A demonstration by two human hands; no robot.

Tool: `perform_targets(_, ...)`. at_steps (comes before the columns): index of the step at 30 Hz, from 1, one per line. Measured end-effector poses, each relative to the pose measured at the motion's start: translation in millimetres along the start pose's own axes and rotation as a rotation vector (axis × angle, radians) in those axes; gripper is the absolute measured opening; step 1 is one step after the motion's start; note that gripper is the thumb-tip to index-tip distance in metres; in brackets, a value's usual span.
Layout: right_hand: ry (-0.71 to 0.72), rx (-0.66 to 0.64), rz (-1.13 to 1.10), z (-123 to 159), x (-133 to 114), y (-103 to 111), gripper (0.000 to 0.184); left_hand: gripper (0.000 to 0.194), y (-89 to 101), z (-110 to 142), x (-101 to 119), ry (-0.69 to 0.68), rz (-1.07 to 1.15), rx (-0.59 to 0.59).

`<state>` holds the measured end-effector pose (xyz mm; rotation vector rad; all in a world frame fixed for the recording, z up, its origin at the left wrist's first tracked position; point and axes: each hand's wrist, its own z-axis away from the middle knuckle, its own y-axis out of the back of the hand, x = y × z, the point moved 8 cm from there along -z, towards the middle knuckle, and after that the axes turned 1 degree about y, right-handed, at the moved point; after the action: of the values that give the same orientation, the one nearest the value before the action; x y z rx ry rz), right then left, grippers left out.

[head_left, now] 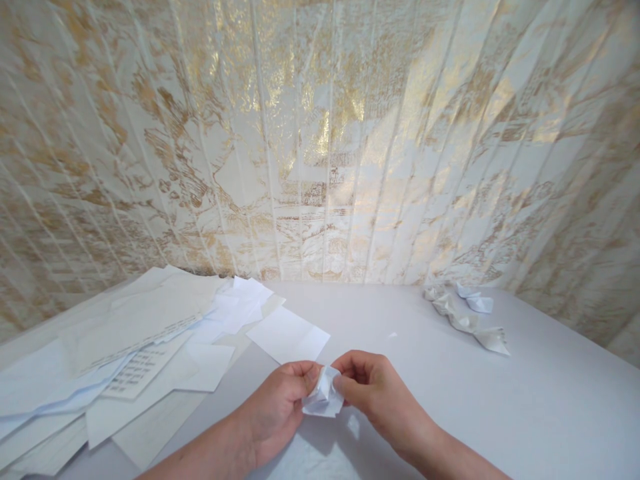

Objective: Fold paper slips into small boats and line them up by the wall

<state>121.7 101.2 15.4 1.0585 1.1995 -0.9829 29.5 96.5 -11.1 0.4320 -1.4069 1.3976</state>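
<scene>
Between my two hands, just above the table near its front, is a small folded piece of white paper (324, 395) with creases and raised flaps. My left hand (280, 410) pinches its left side, thumb on top. From the right, my right hand (377, 393) grips the upper right edge between thumb and fingers. Some fingertips are hidden behind the paper. A flat white square sheet (289, 335) lies on the table just beyond my left hand.
Loose paper sheets (145, 320), some printed, spread in an overlapping heap across the left of the white table (560, 407). Several small folded paper boats (463, 321) stand at the far right. A gold-patterned curtain (320, 133) hangs behind the table's back edge.
</scene>
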Motion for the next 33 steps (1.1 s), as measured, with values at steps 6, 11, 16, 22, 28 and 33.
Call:
perform_targets(6, -0.008, -0.092, -0.055, 2, -2, -6, 0.019, 0.021, 0.5, 0, -1, -0.010, -0.013, -0.006)
perform_targets(11, 0.045, 0.010, 0.112, 0, 2, 2, 0.023, 0.031, -2.9, 2, -1, -0.018, -0.063, -0.035)
perform_targets(16, 0.198, 0.107, 0.443, 7, -16, 7, 0.020, 0.035, -2.9, 11, 17, -0.123, -0.406, -0.009)
perform_targets(22, 0.363, 0.105, 0.624, 17, -30, 0, 0.020, 0.014, -7.4, 23, 44, -0.378, -0.937, 0.166)
perform_targets(28, 0.294, 0.073, 0.489, 8, -20, 0, 0.022, 0.006, 3.5, 9, 22, -0.182, -0.554, 0.137)
perform_targets(33, 0.199, 0.083, 0.340, 3, -11, 1, 0.021, 0.018, 8.7, 7, 12, -0.064, -0.388, 0.148)
